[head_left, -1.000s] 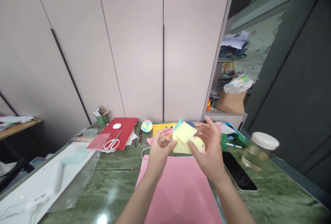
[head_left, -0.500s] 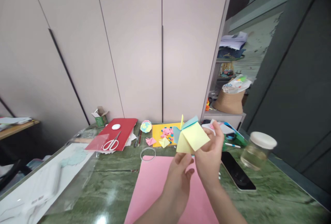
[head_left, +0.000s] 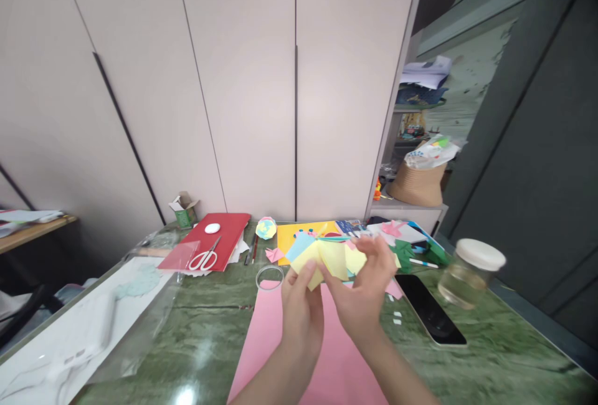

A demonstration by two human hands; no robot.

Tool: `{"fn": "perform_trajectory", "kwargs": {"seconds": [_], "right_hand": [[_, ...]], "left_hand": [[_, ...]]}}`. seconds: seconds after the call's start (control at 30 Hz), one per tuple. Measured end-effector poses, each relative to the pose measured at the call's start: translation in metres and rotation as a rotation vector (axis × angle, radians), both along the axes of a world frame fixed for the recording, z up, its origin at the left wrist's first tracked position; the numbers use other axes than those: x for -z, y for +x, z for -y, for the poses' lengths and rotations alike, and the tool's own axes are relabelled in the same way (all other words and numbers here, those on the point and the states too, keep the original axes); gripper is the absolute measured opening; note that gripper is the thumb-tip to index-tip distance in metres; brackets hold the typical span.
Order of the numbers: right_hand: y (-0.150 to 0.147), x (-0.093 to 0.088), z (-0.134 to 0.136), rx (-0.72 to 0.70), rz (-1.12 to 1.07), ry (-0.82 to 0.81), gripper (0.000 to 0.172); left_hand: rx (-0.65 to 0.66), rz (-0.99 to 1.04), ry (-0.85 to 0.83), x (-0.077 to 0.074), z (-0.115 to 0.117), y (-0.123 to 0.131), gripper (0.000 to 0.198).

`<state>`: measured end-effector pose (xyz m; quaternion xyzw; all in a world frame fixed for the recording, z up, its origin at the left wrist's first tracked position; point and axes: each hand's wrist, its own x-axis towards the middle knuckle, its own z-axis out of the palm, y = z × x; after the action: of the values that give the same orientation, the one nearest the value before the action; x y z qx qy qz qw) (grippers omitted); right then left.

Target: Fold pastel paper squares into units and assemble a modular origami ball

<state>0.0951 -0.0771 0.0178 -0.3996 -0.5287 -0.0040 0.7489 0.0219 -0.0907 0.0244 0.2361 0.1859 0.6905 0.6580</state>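
Observation:
Between my hands is a folded paper piece [head_left: 333, 258] with pale yellow and light blue flaps, held up over a pink sheet [head_left: 261, 343]. My left hand [head_left: 303, 305] pinches its lower left flap, thumb on the near side. My right hand [head_left: 362, 286] has its thumb against the lower middle of the folded paper, its other fingers curled up behind the right side. Part of the right edge of the paper is hidden by those fingers.
Red folder [head_left: 233, 230] with scissors [head_left: 204, 259] and a white disc lies at the back left. A bracelet-like ring [head_left: 270, 277] touches the pink sheet. To the right are a phone [head_left: 430, 308] and a lidded jar [head_left: 469, 274]. Behind the paper lies a yellow sheet [head_left: 286, 233].
The folded paper has come down and turned, so its blue flap now points left. My left hand has moved left and up onto the flap; my right hand has lowered slightly.

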Motion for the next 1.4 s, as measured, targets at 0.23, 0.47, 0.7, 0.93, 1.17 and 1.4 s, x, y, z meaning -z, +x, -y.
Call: {"fn": "perform_trajectory", "kwargs": {"seconds": [0.23,0.47,0.7,0.93,1.17,1.4], "right_hand": [[0.015,-0.009,0.002,0.243,0.147,0.191,0.067],[0.002,-0.008,0.034,-0.121,0.681,0.386,0.03],[-0.012,0.001,0.026,-0.755,0.022,-0.454,0.031],[-0.01,-0.003,0.019,-1.106,-0.442,-0.558,0.038],[-0.009,-0.006,0.02,-1.125,-0.489,-0.582,0.04],[-0.009,-0.004,0.014,-1.039,-0.395,-0.599,0.039]], "left_hand": [[-0.044,-0.028,0.008,0.002,0.0,0.001,0.026],[-0.091,-0.054,-0.064,-0.004,-0.001,-0.004,0.009],[-0.093,-0.063,0.011,-0.004,-0.004,-0.013,0.011],[-0.144,-0.067,0.065,-0.007,-0.008,-0.014,0.022],[-0.164,-0.085,0.097,-0.005,-0.007,-0.014,0.04],[-0.21,-0.11,0.114,-0.004,-0.007,-0.013,0.047]]}}
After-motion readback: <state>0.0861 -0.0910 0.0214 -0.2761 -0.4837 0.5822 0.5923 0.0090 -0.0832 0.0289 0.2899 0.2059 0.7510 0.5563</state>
